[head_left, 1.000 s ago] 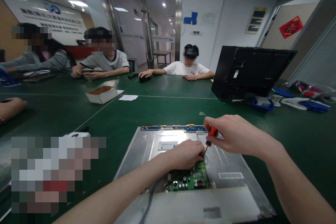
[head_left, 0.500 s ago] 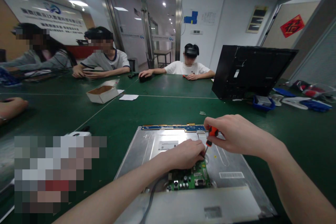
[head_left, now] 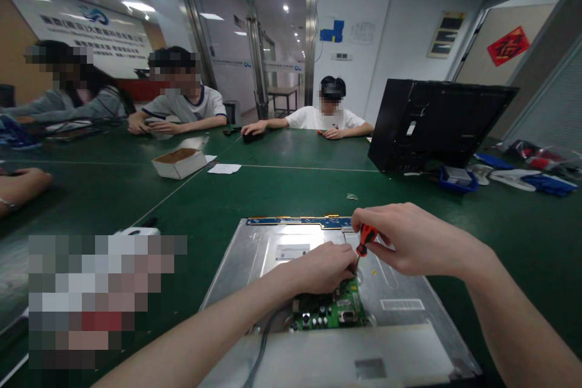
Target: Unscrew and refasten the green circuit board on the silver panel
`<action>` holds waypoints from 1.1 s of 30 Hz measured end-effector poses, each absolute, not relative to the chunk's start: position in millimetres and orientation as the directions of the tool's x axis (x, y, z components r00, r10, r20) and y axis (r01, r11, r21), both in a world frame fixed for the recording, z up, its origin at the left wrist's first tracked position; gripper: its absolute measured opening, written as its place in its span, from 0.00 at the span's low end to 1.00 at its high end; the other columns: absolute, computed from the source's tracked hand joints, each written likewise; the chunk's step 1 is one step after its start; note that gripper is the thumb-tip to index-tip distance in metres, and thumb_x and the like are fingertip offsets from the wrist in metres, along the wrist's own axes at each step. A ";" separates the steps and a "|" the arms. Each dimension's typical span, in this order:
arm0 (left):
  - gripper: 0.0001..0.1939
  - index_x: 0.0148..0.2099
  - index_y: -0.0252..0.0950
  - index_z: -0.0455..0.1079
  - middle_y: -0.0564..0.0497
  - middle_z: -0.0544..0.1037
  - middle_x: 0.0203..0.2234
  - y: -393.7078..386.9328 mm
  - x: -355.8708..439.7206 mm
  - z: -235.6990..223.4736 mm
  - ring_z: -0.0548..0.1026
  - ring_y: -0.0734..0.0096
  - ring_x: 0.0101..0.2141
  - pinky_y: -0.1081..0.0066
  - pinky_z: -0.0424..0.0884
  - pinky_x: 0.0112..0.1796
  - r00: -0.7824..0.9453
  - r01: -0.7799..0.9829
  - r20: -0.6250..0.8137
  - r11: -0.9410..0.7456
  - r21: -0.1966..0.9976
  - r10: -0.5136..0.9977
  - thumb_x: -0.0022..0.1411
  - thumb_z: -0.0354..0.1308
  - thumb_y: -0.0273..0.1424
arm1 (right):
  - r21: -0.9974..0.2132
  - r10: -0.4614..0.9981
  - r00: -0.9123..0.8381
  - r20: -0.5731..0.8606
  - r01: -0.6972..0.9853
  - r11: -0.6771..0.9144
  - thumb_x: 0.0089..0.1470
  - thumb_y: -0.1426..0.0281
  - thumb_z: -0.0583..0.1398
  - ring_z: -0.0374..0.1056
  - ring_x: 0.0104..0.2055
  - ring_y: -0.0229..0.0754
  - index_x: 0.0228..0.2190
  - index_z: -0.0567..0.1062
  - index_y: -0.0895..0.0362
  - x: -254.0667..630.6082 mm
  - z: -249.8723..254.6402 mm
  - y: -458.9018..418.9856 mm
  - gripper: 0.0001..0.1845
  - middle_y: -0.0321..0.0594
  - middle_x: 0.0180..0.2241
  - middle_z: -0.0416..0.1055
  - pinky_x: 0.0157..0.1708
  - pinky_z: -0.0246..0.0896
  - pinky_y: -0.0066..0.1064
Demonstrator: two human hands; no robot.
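A metal display panel (head_left: pixel 400 288) lies back side up on the table before me. My right hand (head_left: pixel 400 239) grips the red and black handle of a small screwdriver (head_left: pixel 367 236) from above. The shaft slants down to the upper corner of a green circuit board (head_left: pixel 334 309) on the panel. My left hand (head_left: pixel 325 267) rests over that board, its fingers bent together around the screwdriver's tip. What those fingers hold, if anything, is hidden, and so is the tip itself. A narrow blue circuit strip (head_left: pixel 291 222) runs along the panel's far edge. A grey cable (head_left: pixel 262 345) crosses its near left part.
A black monitor (head_left: pixel 436 124) stands at the back right, beside a blue tray (head_left: pixel 457 179) and gloves (head_left: pixel 541 180). An open white box (head_left: pixel 179 163) and paper (head_left: pixel 225 168) lie further left. Several people sit around the green table (head_left: pixel 291 188); a person's hand (head_left: pixel 27 185) is at far left.
My right hand has sunk slightly, and the screwdriver's handle has turned a little in its fingers. My left hand stays in place on the board.
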State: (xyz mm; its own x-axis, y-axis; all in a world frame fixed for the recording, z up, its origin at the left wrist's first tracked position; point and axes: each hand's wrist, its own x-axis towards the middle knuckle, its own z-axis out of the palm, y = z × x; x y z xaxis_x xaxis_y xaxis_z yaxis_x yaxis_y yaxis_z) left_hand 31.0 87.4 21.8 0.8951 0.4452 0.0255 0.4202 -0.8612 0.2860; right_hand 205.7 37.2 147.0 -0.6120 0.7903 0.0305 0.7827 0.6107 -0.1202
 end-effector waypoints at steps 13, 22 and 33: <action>0.01 0.36 0.35 0.70 0.49 0.75 0.32 86.5 34.0 19.9 0.75 0.64 0.33 0.69 0.67 0.36 0.884 0.450 0.012 -0.856 0.255 0.468 0.62 0.59 0.26 | -0.035 0.831 -0.554 0.052 0.831 0.556 0.56 0.67 0.58 0.70 0.31 0.42 0.36 0.72 0.50 206.8 143.4 42.6 0.04 0.34 0.30 0.75 0.28 0.50 0.30; 0.02 0.36 0.35 0.69 0.49 0.75 0.32 86.5 33.2 18.8 0.74 0.64 0.32 0.69 0.67 0.35 0.894 0.429 0.035 -0.876 0.223 0.447 0.63 0.58 0.27 | -0.056 0.824 -0.565 0.037 0.823 0.566 0.57 0.67 0.57 0.69 0.32 0.42 0.37 0.71 0.51 206.4 146.2 37.8 0.06 0.34 0.31 0.75 0.28 0.51 0.30; 0.01 0.37 0.35 0.70 0.49 0.76 0.33 88.1 32.9 17.9 0.75 0.64 0.33 0.69 0.67 0.35 0.900 0.408 0.060 -0.885 0.225 0.431 0.63 0.58 0.26 | -0.079 0.818 -0.574 0.026 0.815 0.574 0.54 0.68 0.59 0.69 0.32 0.41 0.38 0.70 0.51 204.0 145.1 36.1 0.08 0.33 0.33 0.75 0.27 0.50 0.30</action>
